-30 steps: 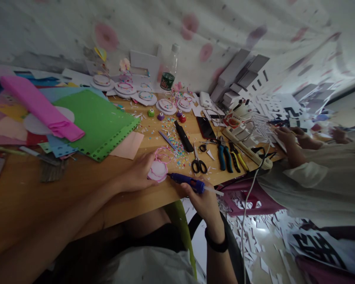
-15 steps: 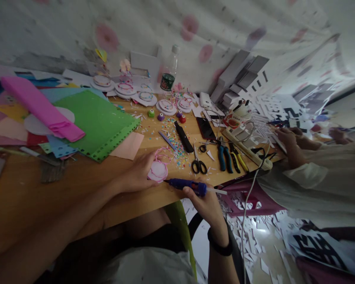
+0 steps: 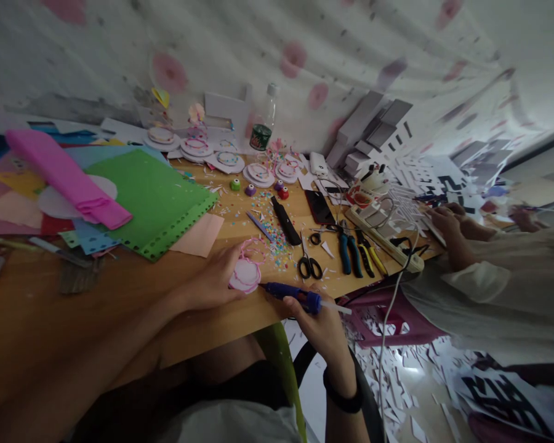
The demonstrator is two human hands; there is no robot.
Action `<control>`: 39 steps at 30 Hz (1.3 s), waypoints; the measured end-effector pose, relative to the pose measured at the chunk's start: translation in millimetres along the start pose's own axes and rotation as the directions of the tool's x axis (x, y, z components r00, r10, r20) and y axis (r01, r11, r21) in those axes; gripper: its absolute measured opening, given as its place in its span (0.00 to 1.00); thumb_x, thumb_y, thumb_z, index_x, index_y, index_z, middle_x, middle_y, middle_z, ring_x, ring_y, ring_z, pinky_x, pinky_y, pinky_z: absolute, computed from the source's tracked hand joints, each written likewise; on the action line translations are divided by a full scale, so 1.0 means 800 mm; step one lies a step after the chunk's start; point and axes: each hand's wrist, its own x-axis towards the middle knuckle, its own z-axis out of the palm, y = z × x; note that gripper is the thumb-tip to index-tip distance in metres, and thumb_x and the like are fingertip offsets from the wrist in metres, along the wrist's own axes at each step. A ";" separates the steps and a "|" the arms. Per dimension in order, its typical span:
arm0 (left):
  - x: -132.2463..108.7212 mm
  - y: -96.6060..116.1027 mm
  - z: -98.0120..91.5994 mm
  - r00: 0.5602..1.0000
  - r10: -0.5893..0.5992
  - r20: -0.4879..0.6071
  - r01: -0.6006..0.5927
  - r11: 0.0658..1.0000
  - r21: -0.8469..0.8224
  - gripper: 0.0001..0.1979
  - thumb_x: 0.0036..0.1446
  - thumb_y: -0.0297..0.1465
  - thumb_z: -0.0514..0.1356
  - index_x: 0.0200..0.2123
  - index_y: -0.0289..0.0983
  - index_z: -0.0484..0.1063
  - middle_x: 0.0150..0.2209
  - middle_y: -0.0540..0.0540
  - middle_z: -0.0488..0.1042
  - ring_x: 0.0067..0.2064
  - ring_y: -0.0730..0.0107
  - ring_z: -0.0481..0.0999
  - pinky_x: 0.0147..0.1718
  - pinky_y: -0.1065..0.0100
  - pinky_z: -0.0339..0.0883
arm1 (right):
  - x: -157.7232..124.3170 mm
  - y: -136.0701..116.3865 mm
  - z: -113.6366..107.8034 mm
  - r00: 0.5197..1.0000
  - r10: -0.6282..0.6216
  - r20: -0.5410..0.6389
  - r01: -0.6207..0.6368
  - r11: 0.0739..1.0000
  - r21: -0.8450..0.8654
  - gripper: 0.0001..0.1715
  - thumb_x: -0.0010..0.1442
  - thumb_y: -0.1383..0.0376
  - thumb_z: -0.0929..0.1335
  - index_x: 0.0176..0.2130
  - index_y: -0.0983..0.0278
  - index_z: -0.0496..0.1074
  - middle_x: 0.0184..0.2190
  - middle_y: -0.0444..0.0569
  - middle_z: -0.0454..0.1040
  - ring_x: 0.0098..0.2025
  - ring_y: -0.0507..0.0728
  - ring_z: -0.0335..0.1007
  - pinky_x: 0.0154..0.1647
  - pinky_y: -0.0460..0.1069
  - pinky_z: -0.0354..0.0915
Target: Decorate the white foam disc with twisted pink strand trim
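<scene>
Resting on the wooden counter (image 3: 133, 289), the left hand (image 3: 215, 277) is closed lightly around a round white foam disc edged with pink cord (image 3: 244, 275), which is held flat near the counter's front edge. The right hand (image 3: 321, 323) is wrapped around a blue glue gun with a clear glue stick at its rear (image 3: 298, 295); its fingers (image 3: 305, 311) are shut on the body, and the nozzle is directed at the disc's right rim, just beside it. Black-handled scissors (image 3: 308, 264) are laid just behind the gun, with blue-handled pliers (image 3: 346, 249) beside them. A green perforated foam sheet (image 3: 148, 197) is spread farther left. A co-worker's hand (image 3: 445, 221) is placed at the counter's far right end.
</scene>
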 end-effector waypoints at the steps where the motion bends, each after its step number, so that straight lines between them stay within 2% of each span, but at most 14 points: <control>1: 0.000 0.000 0.000 1.000 -0.001 -0.003 0.001 1.000 0.002 0.51 0.48 0.29 0.68 0.70 0.38 0.43 0.67 0.32 0.60 0.67 0.47 0.63 0.66 0.43 0.53 | 0.000 -0.001 0.000 1.000 -0.007 0.001 0.007 1.000 0.007 0.32 0.62 0.38 0.66 0.29 0.63 0.76 0.24 0.49 0.74 0.27 0.60 0.70 0.27 0.51 0.62; 7: 0.000 -0.001 0.000 1.000 0.004 -0.010 -0.004 1.000 0.011 0.50 0.48 0.30 0.68 0.70 0.37 0.45 0.67 0.31 0.61 0.68 0.43 0.61 0.66 0.41 0.53 | 0.001 -0.003 -0.001 1.000 0.005 0.003 -0.005 1.000 -0.008 0.34 0.61 0.37 0.65 0.26 0.62 0.74 0.23 0.50 0.74 0.27 0.61 0.71 0.27 0.52 0.63; 15: -0.001 0.000 -0.001 0.999 0.034 -0.022 -0.034 0.999 -0.003 0.49 0.51 0.30 0.68 0.70 0.40 0.44 0.66 0.33 0.62 0.67 0.45 0.64 0.65 0.42 0.57 | 0.003 -0.001 0.001 1.000 0.014 -0.019 -0.014 1.000 0.012 0.30 0.60 0.40 0.67 0.27 0.62 0.76 0.24 0.50 0.76 0.27 0.60 0.71 0.26 0.51 0.63; 22: 0.000 -0.001 -0.001 1.000 0.024 -0.008 -0.024 1.000 -0.005 0.49 0.50 0.30 0.69 0.69 0.38 0.46 0.69 0.31 0.57 0.68 0.44 0.61 0.66 0.42 0.55 | 0.002 -0.004 0.001 1.000 0.019 -0.015 -0.018 0.998 0.057 0.27 0.60 0.42 0.68 0.30 0.62 0.77 0.25 0.50 0.76 0.27 0.60 0.71 0.27 0.51 0.63; 28: 0.000 -0.001 -0.001 1.000 0.015 -0.017 -0.015 1.000 -0.001 0.48 0.50 0.31 0.68 0.69 0.38 0.47 0.68 0.31 0.59 0.68 0.45 0.62 0.65 0.42 0.55 | 0.003 -0.005 0.002 0.999 0.016 -0.032 -0.015 0.999 0.034 0.27 0.60 0.42 0.69 0.26 0.61 0.73 0.22 0.47 0.73 0.26 0.59 0.70 0.27 0.51 0.62; 34: 0.000 0.006 -0.004 1.000 -0.004 -0.004 0.004 0.993 -0.121 0.47 0.51 0.27 0.66 0.70 0.34 0.45 0.69 0.30 0.58 0.69 0.46 0.61 0.67 0.43 0.54 | 0.001 -0.007 -0.004 0.999 0.034 -0.023 -0.032 0.996 0.079 0.25 0.59 0.43 0.69 0.29 0.61 0.76 0.24 0.49 0.75 0.27 0.61 0.72 0.28 0.52 0.65; 39: 0.000 0.010 -0.006 1.000 0.002 -0.015 -0.005 0.987 -0.160 0.46 0.51 0.28 0.66 0.69 0.35 0.48 0.70 0.31 0.55 0.70 0.46 0.59 0.68 0.43 0.55 | -0.001 -0.004 -0.009 0.996 0.068 -0.061 -0.058 0.987 0.149 0.25 0.56 0.41 0.70 0.29 0.60 0.76 0.24 0.49 0.76 0.28 0.61 0.73 0.30 0.54 0.68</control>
